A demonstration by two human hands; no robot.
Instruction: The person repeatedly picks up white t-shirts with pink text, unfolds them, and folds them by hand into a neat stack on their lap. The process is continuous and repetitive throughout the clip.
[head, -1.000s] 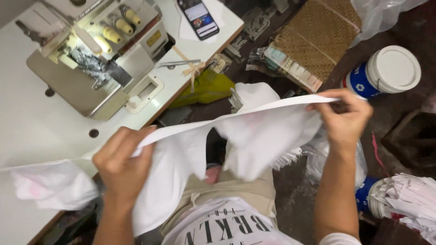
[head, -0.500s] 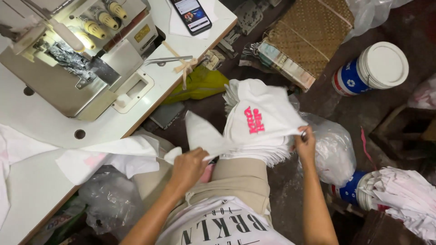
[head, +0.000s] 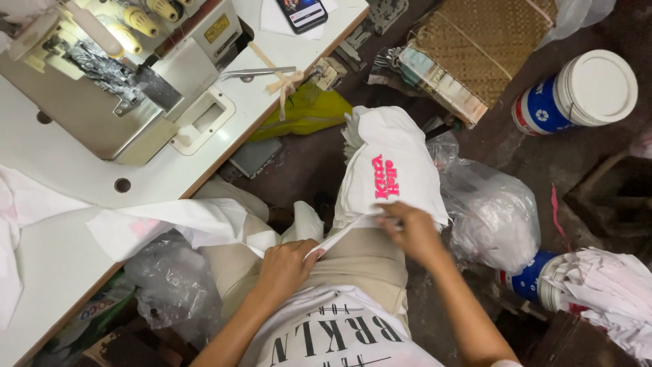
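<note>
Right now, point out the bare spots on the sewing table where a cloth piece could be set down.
Bare white tabletop lies in front of the sewing machine, between it and the white cloth draped over the near edge. A smaller patch sits between the scissors and the phone. The lap is crowded: both hands work cloth there.

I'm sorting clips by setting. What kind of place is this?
Probably a small garment sewing workshop: an industrial sewing machine on a white table, a stack of white printed shirts on the person's lap, and bagged fabric on the floor.

White printed t-shirt, beige trousers, bare forearms.
</note>
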